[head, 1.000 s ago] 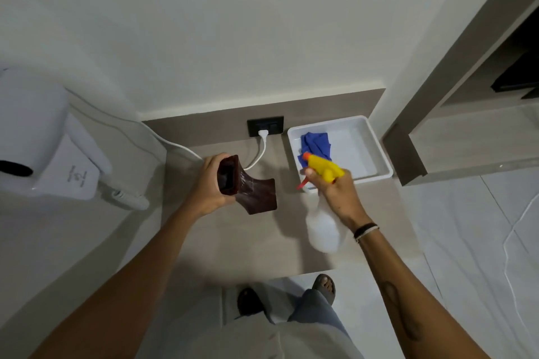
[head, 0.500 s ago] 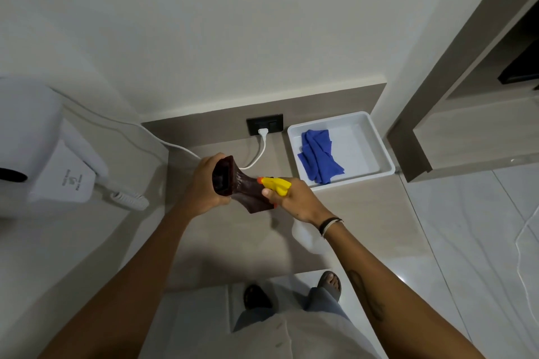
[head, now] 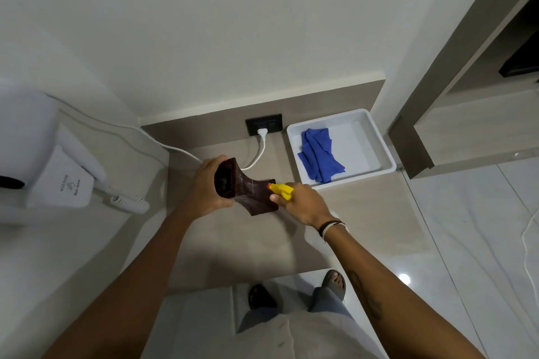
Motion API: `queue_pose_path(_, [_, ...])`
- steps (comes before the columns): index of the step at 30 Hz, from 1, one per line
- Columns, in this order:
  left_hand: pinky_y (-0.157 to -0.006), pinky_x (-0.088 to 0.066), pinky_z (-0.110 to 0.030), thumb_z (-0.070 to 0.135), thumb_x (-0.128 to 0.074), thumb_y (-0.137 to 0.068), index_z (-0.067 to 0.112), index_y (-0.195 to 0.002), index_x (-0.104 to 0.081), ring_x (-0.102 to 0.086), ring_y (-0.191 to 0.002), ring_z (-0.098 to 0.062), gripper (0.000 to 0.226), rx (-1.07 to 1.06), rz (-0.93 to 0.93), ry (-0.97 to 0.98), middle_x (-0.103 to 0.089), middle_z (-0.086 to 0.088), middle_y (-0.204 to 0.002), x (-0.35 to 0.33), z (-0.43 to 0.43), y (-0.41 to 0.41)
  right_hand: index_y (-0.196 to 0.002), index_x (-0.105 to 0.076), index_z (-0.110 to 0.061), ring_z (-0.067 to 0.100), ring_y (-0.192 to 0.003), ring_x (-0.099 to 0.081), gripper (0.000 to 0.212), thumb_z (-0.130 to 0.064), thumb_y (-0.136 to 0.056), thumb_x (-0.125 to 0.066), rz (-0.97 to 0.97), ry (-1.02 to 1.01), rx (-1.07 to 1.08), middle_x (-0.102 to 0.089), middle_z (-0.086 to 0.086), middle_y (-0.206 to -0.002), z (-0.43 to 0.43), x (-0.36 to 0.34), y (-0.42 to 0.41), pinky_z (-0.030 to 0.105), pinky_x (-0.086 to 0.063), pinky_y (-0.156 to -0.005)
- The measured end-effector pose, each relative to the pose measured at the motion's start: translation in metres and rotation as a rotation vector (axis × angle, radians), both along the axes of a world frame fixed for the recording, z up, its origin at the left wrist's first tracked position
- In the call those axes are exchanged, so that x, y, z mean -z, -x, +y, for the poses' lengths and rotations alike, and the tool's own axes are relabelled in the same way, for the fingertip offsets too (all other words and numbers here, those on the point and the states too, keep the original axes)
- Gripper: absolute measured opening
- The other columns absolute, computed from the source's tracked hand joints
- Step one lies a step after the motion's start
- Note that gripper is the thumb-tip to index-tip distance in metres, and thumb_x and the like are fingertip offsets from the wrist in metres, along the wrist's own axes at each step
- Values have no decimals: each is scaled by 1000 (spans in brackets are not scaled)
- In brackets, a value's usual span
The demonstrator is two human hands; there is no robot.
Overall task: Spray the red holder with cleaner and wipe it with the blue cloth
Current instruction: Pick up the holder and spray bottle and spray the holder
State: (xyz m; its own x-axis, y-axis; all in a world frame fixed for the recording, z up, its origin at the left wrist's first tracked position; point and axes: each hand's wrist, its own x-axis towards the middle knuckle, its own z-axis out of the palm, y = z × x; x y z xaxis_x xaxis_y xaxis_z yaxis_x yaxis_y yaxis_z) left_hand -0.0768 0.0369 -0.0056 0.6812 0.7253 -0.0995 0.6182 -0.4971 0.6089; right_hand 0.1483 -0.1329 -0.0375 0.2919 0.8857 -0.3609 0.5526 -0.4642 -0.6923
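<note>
At right of centre, a white tray (head: pixel 379 140) holds only the blue cloth (head: pixel 319 156), bunched in its left half. At frame centre, above the tabletop (head: pixel 364 213), the left hand (head: pixel 208 186) grips the red holder (head: pixel 245 188); the right hand (head: pixel 303 202) grips a yellow sprayer (head: pixel 281 190) touching it. Bare tabletop lies below both hands.

Both forearms are bare, with no sleeves in view. The right hand (head: pixel 303 203) has a dark band and a thin pale one side by side at its wrist, right of the frame's centre. A dark tattoo runs along the inner right forearm, lower right. The left hand (head: pixel 207 187) wears nothing. At the bottom edge a pale grey-white top shows above blue-grey trousers, and the feet wear dark open-toed sandals.
</note>
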Motion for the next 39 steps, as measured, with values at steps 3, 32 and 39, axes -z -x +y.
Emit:
queue_pose_path(3, [-110, -53, -46, 16, -104, -56, 16, -150, -53, -58, -130, -27, 107, -115, -25, 87, -58, -8, -144, 3, 2, 6, -134, -70, -20, 33, -109, -75, 54, -64, -104, -60, -36, 11, 26, -80, 9, -120, -7, 6, -4, 47, -61, -95])
queue_pose_path(32, [-120, -41, -55, 16, -103, -52, 22, -165, -34, -41, -150, -35, 133, -57, 288, 243, -43, -11, -162, 2, -2, 23, -139, -68, -26, 31, -111, -73, 49, -60, -105, -60, -86, 54, -75, -78, 7, -124, -21, -8, 9, 50, -61, -96])
queue_pose_path(39, [-93, -55, -35, 37, -98, -46, 29, -131, -64, -66, -110, -12, 92, -82, 94, 107, -70, 11, -121, 5, -6, 19, -129, -72, -21, 28, -102, -73, 47, -60, -104, -63, 41, -44, -61, -79, 5, -112, -28, -11, 9, 51, -61, -91])
